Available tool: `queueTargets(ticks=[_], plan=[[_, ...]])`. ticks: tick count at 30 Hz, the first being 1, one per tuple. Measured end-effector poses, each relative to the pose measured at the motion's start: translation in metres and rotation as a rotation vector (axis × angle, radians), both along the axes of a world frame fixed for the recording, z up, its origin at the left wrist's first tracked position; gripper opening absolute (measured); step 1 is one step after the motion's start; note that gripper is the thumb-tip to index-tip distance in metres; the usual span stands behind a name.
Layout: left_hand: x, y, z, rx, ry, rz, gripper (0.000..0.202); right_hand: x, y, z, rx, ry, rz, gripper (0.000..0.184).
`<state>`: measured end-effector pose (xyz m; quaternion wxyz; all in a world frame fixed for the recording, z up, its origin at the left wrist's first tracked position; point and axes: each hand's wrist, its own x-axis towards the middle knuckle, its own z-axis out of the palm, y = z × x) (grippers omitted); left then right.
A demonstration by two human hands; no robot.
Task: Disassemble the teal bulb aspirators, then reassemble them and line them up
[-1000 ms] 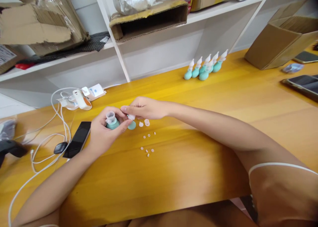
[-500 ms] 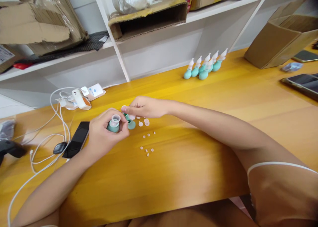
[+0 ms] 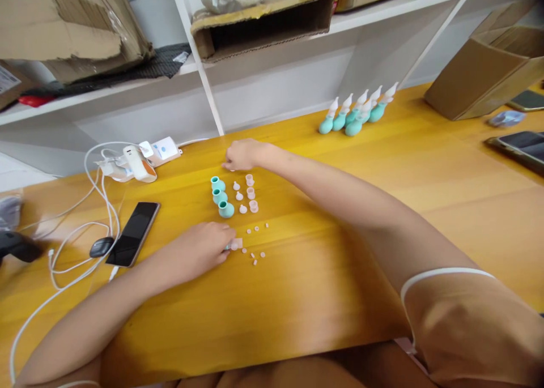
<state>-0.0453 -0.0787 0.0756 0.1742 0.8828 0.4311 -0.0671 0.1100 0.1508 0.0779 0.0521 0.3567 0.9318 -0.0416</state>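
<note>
My left hand [image 3: 199,252] lies low on the yellow table [image 3: 323,252], fingers closed around a teal bulb with a clear cap [image 3: 235,244] that pokes out at the fingertips, beside several tiny white pieces [image 3: 254,256]. My right hand [image 3: 240,154] reaches farther back, fingers curled down onto the table, and what they pinch is hidden. Between the hands stand three open teal bulbs [image 3: 221,195] in a row, with small clear tips and caps [image 3: 247,194] next to them.
A row of finished teal bulbs with white nozzles [image 3: 357,114] stands at the back. A black phone [image 3: 133,233], a mouse [image 3: 101,246], white cables [image 3: 91,207] and a charger [image 3: 135,166] lie left. Cardboard box [image 3: 480,71] and phones [image 3: 518,145] sit right.
My left hand has come down from in front of me to the table with the capped bulb. My right hand has moved farther back, uncovering the three bulbs and small parts.
</note>
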Motion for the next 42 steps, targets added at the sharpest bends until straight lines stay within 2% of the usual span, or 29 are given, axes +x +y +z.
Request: queueTargets(ticks=[5, 8, 12, 17, 19, 21, 24, 26, 28, 30, 32, 35, 38, 40, 42], plan=[[0.007, -0.002, 0.007, -0.083, -0.072, 0.004, 0.016, -0.004, -0.002, -0.004, -0.056, -0.065, -0.004, 0.046], [0.01, -0.002, 0.008, -0.081, -0.114, 0.009, 0.017, -0.002, -0.007, -0.003, -0.065, -0.072, 0.013, 0.045], [0.011, 0.0, 0.009, -0.102, -0.092, 0.01, 0.016, 0.0, -0.01, -0.001, -0.099, -0.068, 0.028, 0.045], [0.006, -0.001, 0.012, -0.03, -0.088, 0.061, 0.013, 0.007, -0.011, 0.005, -0.047, 0.071, -0.059, 0.071], [0.001, -0.002, 0.016, 0.03, -0.122, 0.101, 0.008, 0.013, -0.012, 0.009, 0.004, 0.143, -0.109, 0.074], [-0.003, -0.002, 0.021, 0.1, -0.159, 0.145, 0.012, 0.021, -0.015, 0.012, 0.033, 0.155, -0.144, 0.072], [-0.009, 0.004, 0.028, 0.175, -0.229, 0.202, 0.012, 0.03, -0.028, 0.017, 0.031, 0.231, -0.211, 0.08], [-0.013, 0.01, 0.03, 0.214, -0.291, 0.262, 0.023, 0.033, -0.044, 0.02, 0.002, 0.377, -0.251, 0.091], [-0.016, 0.015, 0.03, 0.272, -0.351, 0.342, 0.046, 0.033, -0.065, 0.025, -0.047, 0.522, -0.206, 0.094], [-0.018, 0.019, 0.03, 0.333, -0.394, 0.423, 0.062, 0.031, -0.085, 0.03, -0.104, 0.599, -0.053, 0.086], [-0.018, 0.021, 0.031, 0.379, -0.422, 0.487, 0.064, 0.028, -0.1, 0.035, -0.143, 0.646, 0.073, 0.076], [-0.018, 0.023, 0.033, 0.392, -0.466, 0.522, 0.064, 0.024, -0.107, 0.034, -0.199, 0.784, 0.081, 0.066], [-0.018, 0.026, 0.034, 0.307, -0.645, 0.467, 0.062, 0.02, -0.101, 0.024, -0.445, 0.945, 0.129, 0.065], [-0.019, 0.029, 0.034, 0.182, -0.831, 0.406, 0.056, 0.016, -0.095, 0.017, -0.69, 1.017, 0.23, 0.064], [-0.02, 0.032, 0.034, 0.069, -0.98, 0.366, 0.049, 0.013, -0.086, 0.013, -0.865, 1.097, 0.283, 0.063]])
